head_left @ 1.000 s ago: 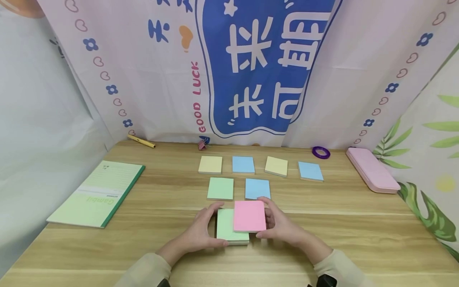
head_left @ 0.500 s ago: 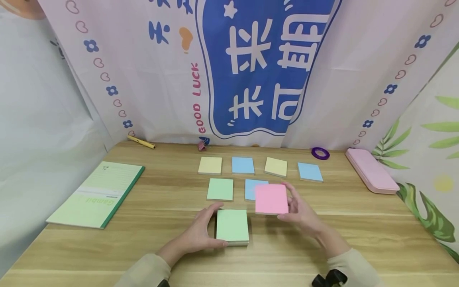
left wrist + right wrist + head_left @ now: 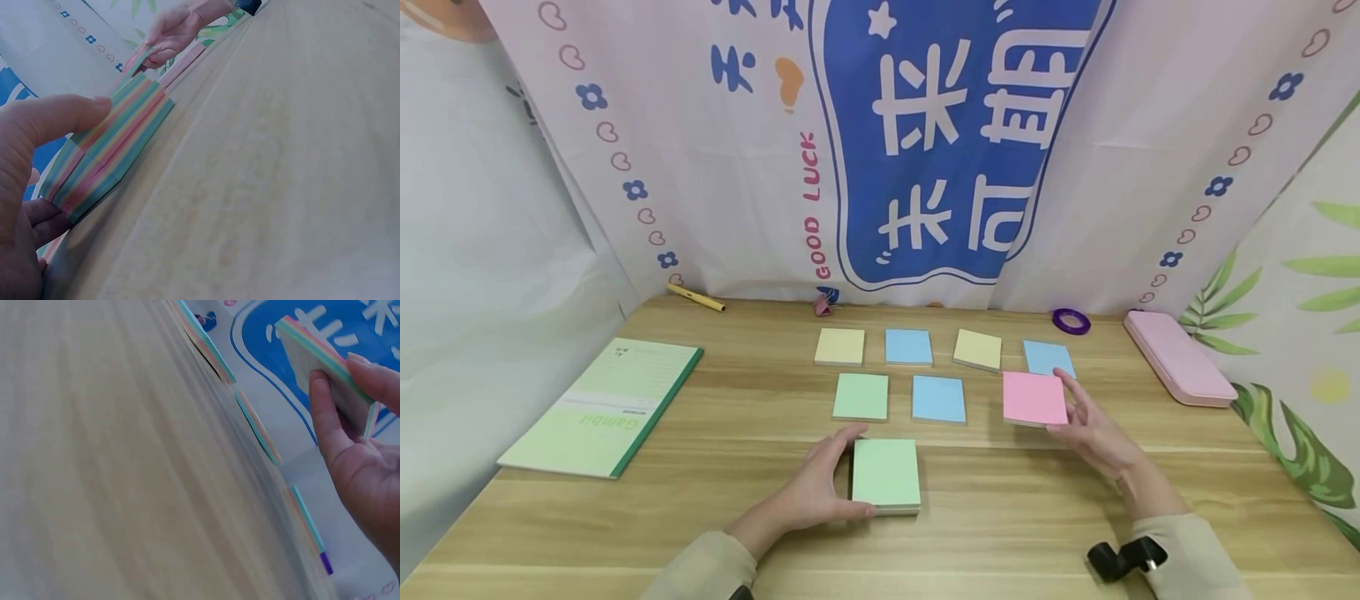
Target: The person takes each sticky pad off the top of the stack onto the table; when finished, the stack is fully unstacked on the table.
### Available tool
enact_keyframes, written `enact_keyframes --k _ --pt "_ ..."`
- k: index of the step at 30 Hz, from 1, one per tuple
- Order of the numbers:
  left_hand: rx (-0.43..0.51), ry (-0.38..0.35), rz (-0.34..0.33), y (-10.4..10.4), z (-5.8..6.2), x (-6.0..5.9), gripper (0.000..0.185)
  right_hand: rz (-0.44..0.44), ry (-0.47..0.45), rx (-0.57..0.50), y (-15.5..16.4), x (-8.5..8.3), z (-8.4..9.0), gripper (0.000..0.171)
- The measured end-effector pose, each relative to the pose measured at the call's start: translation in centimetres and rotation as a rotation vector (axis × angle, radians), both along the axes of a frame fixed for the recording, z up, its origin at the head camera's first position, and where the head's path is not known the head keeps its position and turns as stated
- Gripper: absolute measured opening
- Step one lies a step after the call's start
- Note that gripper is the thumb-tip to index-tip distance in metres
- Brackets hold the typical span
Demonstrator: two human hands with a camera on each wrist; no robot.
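Head view: L hand (image 3: pixel 811 492) rests on worktop (image 3: pixel 700 517), fingers curled round left edge of green-topped pad stack (image 3: pixel 886 473), thumb at its far corner; stack lies flat at near centre. R hand (image 3: pixel 1093 433) holds pink pad (image 3: pixel 1034 398) by its right edge, thumb on top, fingers under; pad sits just above worktop, right of mid row, its far edge overlapping blue pad (image 3: pixel 1049 357). Back row, L to R: yellow pad (image 3: pixel 839 346), blue, yellow, blue. Mid row: green pad (image 3: pixel 861 396), then blue pad (image 3: pixel 938 399). Green notebook (image 3: pixel 602 404) lies far left, pen (image 3: pixel 696 297) at back left, clip (image 3: pixel 824 302) by backdrop, purple tape ring (image 3: pixel 1071 319) and pink case (image 3: pixel 1178 357) at back right.

L wrist view: L thumb (image 3: pixel 56 119) presses on stack's top edge (image 3: pixel 106 156), fingers below it; grip narrow, closed on stack. Stack's side shows striped layers: green, pink, yellow, blue. R hand (image 3: pixel 178 31) w/ pink pad seen far off.

R wrist view: R hand (image 3: pixel 356 444) pinches pad (image 3: pixel 319 362) betw. thumb and fingers, pad tilted, clear of worktop (image 3: pixel 94 456); edge shows coloured layers. Other pads seen edge-on along worktop, blurred.
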State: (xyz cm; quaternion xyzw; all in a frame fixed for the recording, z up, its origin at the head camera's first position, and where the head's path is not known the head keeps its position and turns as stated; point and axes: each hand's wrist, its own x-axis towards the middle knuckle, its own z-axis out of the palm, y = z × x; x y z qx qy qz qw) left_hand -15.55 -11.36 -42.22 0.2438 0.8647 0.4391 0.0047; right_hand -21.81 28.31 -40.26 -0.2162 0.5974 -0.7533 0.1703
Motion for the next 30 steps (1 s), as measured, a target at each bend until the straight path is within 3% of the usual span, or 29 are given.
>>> enact_keyframes --k 15,21,30 --pt "-0.002 -0.005 -0.013 0.0 -0.2 0.0 0.094 -0.069 -0.143 0.114 -0.8 -1.3 -1.9 0.093" --pt "0.000 -0.002 -0.008 0.0 -0.1 0.0 0.094 -0.114 -0.102 0.226 -1.4 -1.4 -1.7 0.093" --pt "-0.003 -0.002 -0.003 0.0 -0.1 0.0 0.094 -0.278 0.020 0.528 -2.0 -1.0 -1.1 0.079"
